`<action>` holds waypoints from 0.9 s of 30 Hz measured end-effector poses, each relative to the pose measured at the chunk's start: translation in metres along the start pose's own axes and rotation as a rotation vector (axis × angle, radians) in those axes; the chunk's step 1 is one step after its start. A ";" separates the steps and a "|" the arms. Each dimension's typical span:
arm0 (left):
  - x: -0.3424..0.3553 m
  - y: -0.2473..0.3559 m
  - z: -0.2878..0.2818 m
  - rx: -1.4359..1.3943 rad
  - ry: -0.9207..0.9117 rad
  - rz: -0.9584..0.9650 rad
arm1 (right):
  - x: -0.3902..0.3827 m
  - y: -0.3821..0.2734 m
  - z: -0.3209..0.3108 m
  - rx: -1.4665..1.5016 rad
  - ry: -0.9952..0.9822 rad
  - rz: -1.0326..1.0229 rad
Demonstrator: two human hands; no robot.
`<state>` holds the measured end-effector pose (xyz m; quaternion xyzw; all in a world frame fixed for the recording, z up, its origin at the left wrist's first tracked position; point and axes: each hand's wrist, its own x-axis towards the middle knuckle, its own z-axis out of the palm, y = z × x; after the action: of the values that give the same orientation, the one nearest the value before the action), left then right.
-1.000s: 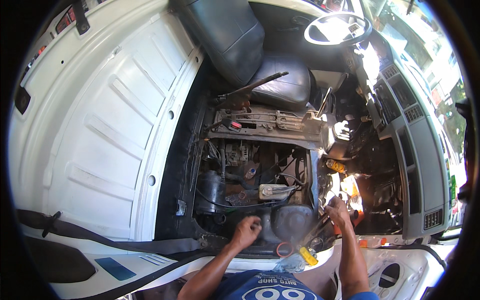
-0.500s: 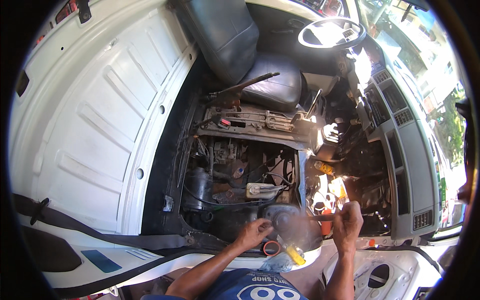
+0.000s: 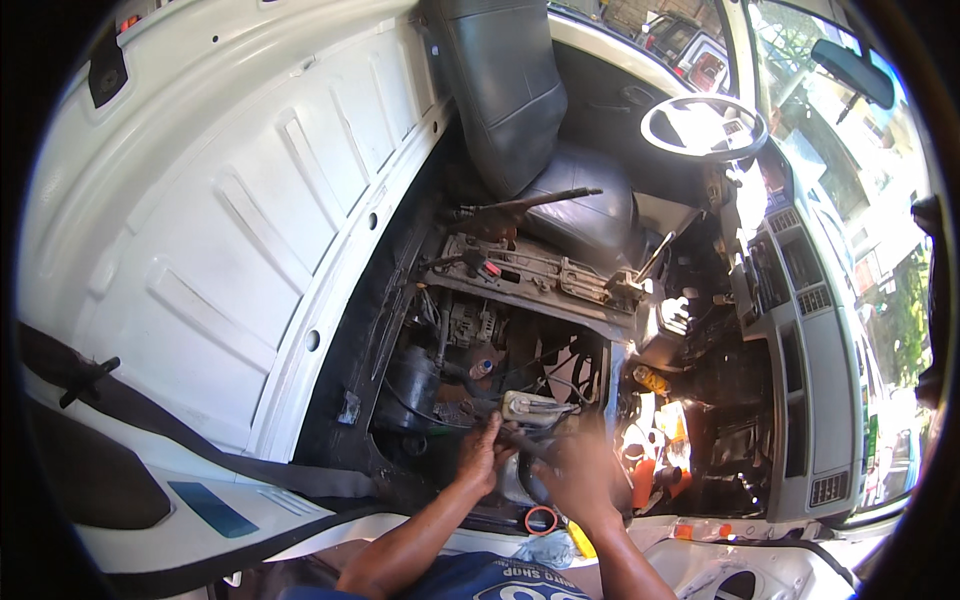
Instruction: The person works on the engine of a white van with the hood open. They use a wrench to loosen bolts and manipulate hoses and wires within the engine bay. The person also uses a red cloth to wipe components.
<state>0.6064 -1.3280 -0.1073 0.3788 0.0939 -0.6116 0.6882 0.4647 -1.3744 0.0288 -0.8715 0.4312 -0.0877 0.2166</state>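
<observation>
Left hand [image 3: 483,452]: grip curled shut around a dark bar [image 3: 520,438] low in the engine bay [image 3: 500,340].
Right hand [image 3: 580,478]: blurred; grip cannot be told.
Bar: near edge of the bay, between both hands, just below a whitish part [image 3: 540,407].
Axis: seems to lie left-far to right-near; which end leads is unclear.
Risk: the bar could slip among hoses and wires, or knuckles could strike metal if it jerks free.

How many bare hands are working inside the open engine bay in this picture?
2: the left hand grips a dark part at the bay's near edge; the right hand, blurred, is just beside it over the engine.
</observation>
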 end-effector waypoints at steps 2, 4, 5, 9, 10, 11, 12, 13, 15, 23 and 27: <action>0.013 0.011 -0.014 0.138 0.042 0.045 | 0.014 0.002 0.010 -0.234 -0.072 -0.154; 0.029 0.018 -0.023 0.231 0.051 0.063 | 0.037 0.007 0.034 -0.155 -0.352 -0.055; 0.037 0.019 -0.027 0.269 0.052 0.072 | 0.050 0.013 0.048 -0.132 -0.483 -0.033; 0.077 0.020 -0.046 0.156 0.084 0.025 | 0.094 0.034 0.101 0.014 -0.620 -0.008; 0.086 0.016 -0.051 0.103 0.064 0.076 | 0.102 0.036 0.112 0.043 -0.597 0.017; 0.095 0.014 -0.057 0.093 0.054 0.037 | 0.109 0.037 0.121 0.072 -0.571 0.045; 0.106 0.011 -0.061 0.074 0.031 0.033 | 0.119 0.036 0.129 0.020 -0.705 0.084; 0.115 0.008 -0.066 0.069 -0.001 0.015 | 0.119 0.031 0.138 -0.011 -0.690 0.119; 0.127 0.008 -0.079 0.045 -0.066 -0.051 | 0.120 0.017 0.154 -0.079 -0.643 0.188; 0.140 0.027 -0.085 -0.007 -0.074 -0.121 | 0.134 -0.022 0.166 0.001 -0.569 0.419; 0.140 0.036 -0.082 -0.073 -0.041 -0.091 | 0.139 -0.035 0.165 0.002 -0.607 0.443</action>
<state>0.7000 -1.3850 -0.2332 0.3362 0.1193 -0.6461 0.6748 0.6309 -1.4160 -0.1071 -0.7433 0.5251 0.2232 0.3491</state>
